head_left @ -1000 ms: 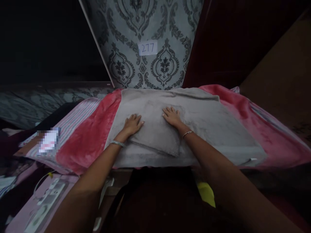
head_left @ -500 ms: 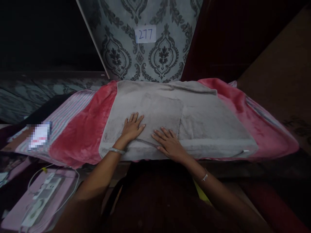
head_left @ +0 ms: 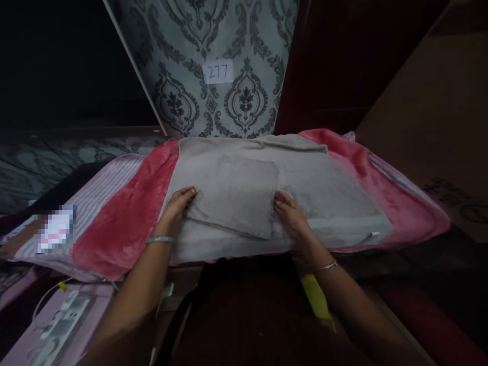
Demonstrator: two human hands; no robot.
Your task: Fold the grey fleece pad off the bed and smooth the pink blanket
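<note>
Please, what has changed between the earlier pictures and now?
The left hand and right hand, earlier flat, have moved apart to opposite sides of the small grey cloth; whether they grip it is unclear. It still lies on the larger grey cloth.

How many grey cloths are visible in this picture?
2: a large grey cloth spread over the red cloth, and a smaller grey cloth on it, between the left hand and right hand. Others may be hidden underneath.
</note>
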